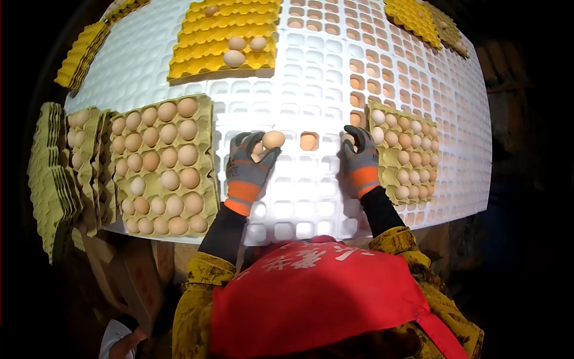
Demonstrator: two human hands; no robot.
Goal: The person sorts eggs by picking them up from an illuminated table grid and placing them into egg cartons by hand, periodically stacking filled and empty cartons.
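Observation:
My left hand (250, 166), in a grey and orange glove, is closed around eggs; one pale brown egg (274, 140) shows at the fingertips, another partly hidden in the palm. Gloved the same way, my right hand (361, 157) curls its fingers around a light egg (348, 139), mostly covered by them. Both hands are over a white foam grid (287, 122) of square pockets. Between them a single brown egg (309, 142) sits in a pocket. Left of my left hand lies a green-brown egg tray (205, 128) full of eggs except one spot. Another egg tray (390, 158) lies right of my right hand.
A yellow tray stack (227, 24) with several eggs on top is at the back. More yellow trays (412, 21) lie far right. Stacked green-brown trays (48, 173) stand at the left edge. Brown eggs fill many pockets at the upper right. Part of another person (122, 341) shows lower left.

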